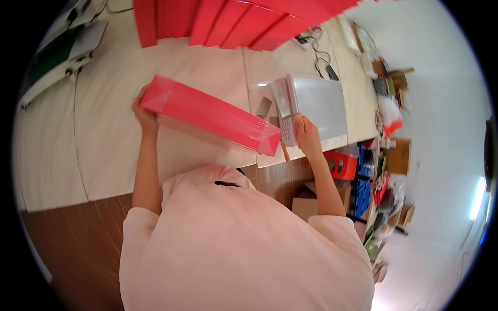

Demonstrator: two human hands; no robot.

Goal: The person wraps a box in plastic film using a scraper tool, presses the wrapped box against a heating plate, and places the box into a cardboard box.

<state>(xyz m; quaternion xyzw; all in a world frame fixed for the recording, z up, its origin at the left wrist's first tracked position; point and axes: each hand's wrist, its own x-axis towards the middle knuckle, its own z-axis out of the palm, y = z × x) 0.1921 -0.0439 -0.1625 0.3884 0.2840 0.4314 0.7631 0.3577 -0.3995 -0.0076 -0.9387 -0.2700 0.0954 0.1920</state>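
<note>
Red box (212, 115) slants over the bench (104, 135) — the left hand (144, 113) grips its left end with closed fingers. The right hand (307, 133) is at the scale (320, 101), fingers curled, though I cannot tell whether they hold anything. More red boxes (228, 23) line the far side.

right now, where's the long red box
In the head view, the long red box is left of centre over the table, left hand gripping its left end, right end near the scale.
</note>
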